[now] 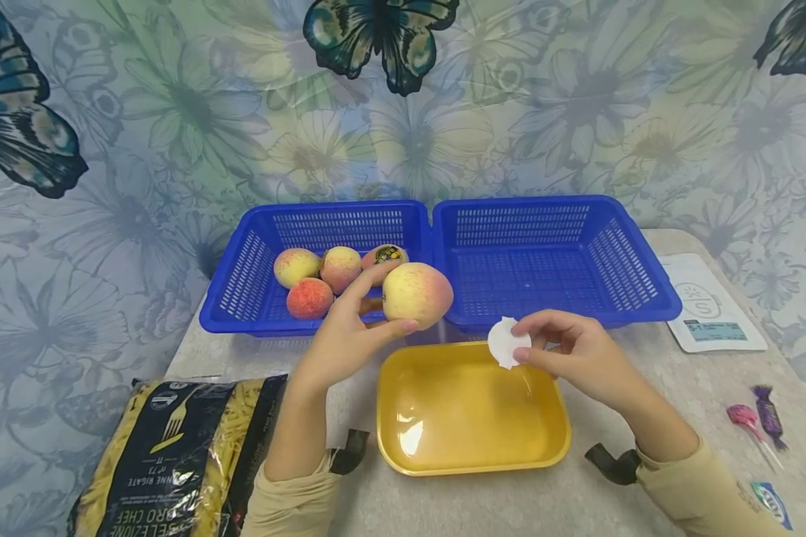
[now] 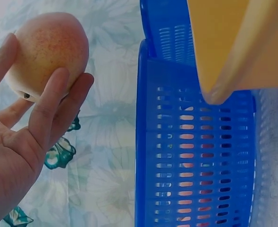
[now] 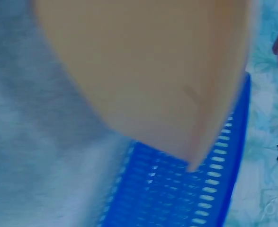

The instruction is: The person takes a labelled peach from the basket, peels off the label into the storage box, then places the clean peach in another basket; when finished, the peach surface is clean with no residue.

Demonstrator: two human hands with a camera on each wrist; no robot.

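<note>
My left hand holds a yellow and pink peach between thumb and fingers, above the front edge of the left blue basket. The left wrist view shows the same peach with its stem end toward the palm. With thumb and fingertips, my right hand pinches a small white round piece with little tabs, like the back of a sticker. It hangs over the far right rim of the yellow tray. Several peaches lie in the left basket; one peach carries a black-and-yellow sticker.
Beside the left basket stands a second blue basket. A pasta bag lies at front left. On the right are a white packet, a pink lollipop, a purple-wrapped candy and a small blue-green packet.
</note>
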